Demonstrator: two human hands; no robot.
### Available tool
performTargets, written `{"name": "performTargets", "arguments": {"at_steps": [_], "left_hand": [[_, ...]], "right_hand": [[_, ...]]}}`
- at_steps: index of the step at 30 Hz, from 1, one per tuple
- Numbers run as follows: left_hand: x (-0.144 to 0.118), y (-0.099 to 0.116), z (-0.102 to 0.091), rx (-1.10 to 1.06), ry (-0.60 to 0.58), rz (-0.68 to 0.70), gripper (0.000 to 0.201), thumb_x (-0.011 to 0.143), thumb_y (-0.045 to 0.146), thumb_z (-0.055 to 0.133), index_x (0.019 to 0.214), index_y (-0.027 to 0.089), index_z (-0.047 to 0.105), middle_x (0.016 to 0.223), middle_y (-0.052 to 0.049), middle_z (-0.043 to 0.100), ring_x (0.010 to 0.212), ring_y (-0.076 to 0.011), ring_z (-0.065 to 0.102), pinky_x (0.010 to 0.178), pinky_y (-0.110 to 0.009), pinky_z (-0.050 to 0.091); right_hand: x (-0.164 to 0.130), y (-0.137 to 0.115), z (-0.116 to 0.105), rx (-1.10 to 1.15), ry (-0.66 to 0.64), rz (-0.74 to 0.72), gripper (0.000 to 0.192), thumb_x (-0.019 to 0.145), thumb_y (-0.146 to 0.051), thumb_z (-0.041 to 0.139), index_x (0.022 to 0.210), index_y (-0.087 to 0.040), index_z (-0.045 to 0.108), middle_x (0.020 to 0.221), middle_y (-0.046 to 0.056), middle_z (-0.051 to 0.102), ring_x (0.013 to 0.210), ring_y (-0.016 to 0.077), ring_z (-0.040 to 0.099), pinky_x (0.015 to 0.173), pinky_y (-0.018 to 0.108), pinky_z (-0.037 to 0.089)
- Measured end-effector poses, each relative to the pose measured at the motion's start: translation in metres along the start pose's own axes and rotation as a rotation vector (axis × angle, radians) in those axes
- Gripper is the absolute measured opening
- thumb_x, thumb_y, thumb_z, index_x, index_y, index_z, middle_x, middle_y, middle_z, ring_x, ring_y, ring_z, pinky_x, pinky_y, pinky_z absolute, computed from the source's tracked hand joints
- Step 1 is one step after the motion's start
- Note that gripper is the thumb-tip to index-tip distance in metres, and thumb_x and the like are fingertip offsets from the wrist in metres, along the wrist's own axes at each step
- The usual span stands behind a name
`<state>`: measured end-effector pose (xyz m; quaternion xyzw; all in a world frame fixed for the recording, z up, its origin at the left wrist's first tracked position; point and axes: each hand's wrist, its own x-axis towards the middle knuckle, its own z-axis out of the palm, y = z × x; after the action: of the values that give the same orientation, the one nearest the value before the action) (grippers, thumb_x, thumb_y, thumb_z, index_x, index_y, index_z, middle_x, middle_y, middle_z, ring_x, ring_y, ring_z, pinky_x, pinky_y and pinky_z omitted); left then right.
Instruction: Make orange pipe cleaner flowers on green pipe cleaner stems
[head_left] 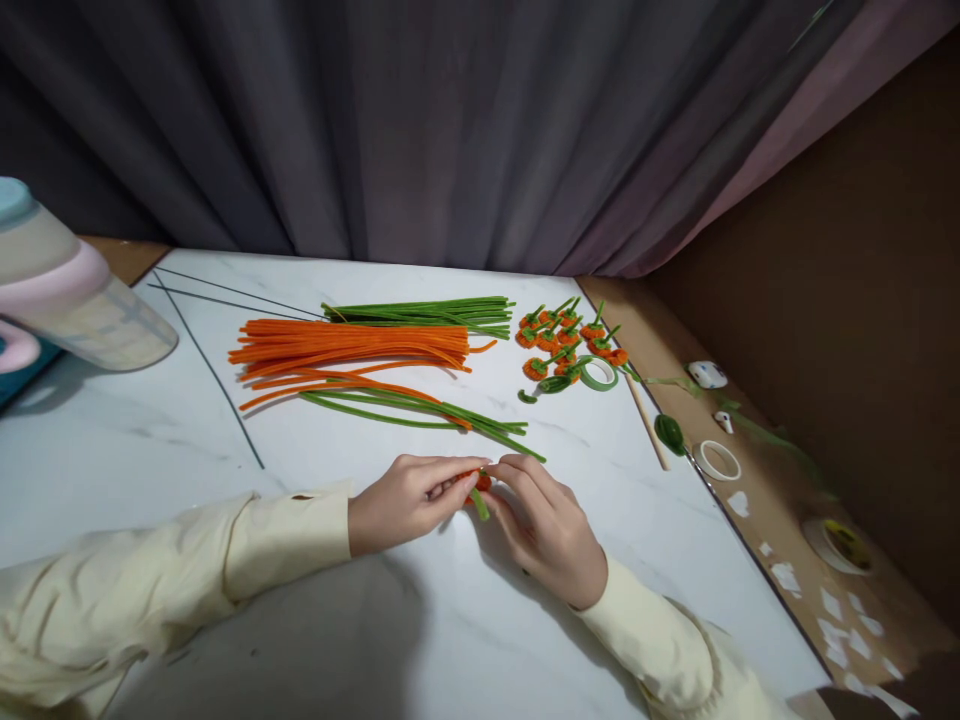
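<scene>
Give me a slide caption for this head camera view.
Both hands, left hand and right hand, pinch a small orange-and-green pipe-cleaner flower on a white marble table.

Viewpoint: one camera worn on the person's head, above the white table [225, 620].
Direction: forward and down, toward the dark curtain [450, 130] well beyond the hands.
Nearness: close; the left hand [405, 500] and right hand [544, 530] meet low in the centre, sleeves leaving the bottom edge.
Reach: orange stems [352, 345] just beyond the hands; brown wall [847, 300] right of the right hand.
Shared view: none, a single view.
</scene>
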<state>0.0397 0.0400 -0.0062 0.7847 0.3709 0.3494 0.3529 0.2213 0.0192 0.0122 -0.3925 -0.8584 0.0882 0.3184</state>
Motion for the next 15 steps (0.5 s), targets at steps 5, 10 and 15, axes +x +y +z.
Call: {"name": "performTargets", "arguments": {"at_steps": [5,10,15], "left_hand": [[0.0003,0.0018,-0.0015,0.003,-0.031,-0.053,0.028,0.087,0.022,0.044,0.104,0.013,0.064,0.079,-0.004,0.072,0.051,-0.0077,0.058,0.054,-0.016,0.048],[0.0006,0.0038,-0.0004,0.013,-0.033,-0.113,0.026,0.087,0.023,0.043,0.100,0.014,0.064,0.074,-0.002,0.070,0.051,-0.0080,0.059,0.055,-0.016,0.048],[0.0027,0.0055,0.0013,-0.038,-0.039,-0.172,0.024,0.086,0.025,0.043,0.095,0.016,0.064,0.074,0.000,0.070,0.052,-0.0082,0.061,0.056,-0.015,0.049]], "right_hand": [[-0.0008,-0.0011,-0.0003,-0.041,-0.010,-0.015,0.021,0.088,-0.014,0.045,0.108,-0.015,0.049,0.090,0.011,0.059,0.078,0.0187,0.060,0.062,0.029,0.051],[-0.0032,-0.0014,0.0024,-0.125,-0.005,-0.054,0.022,0.089,-0.011,0.040,0.109,-0.013,0.049,0.087,0.011,0.061,0.077,0.0195,0.061,0.060,0.028,0.052],[-0.0083,-0.0014,0.0093,-0.168,0.007,-0.044,0.025,0.089,-0.011,0.039,0.111,-0.013,0.050,0.089,0.012,0.063,0.079,0.0195,0.062,0.061,0.029,0.053]]}}
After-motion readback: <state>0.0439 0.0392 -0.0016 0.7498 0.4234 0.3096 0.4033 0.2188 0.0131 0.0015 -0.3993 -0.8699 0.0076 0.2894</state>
